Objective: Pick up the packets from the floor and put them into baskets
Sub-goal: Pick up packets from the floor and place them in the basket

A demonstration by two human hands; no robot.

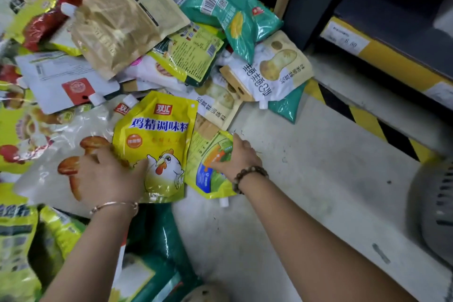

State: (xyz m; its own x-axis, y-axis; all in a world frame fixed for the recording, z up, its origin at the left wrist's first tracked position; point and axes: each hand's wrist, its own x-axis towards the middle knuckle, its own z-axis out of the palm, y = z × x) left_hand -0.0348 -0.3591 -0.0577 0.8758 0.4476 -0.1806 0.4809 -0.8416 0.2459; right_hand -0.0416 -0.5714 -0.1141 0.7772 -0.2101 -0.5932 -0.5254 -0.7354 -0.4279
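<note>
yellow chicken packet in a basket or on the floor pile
On the pile: yellow chicken packet lies face up, left hand gripping its edge; right hand grips the yellow-green packet beside it.

Left hand [110, 174] grips chicken packet [157, 135], right hand [239, 154] green-yellow packet [208, 180].
</note>
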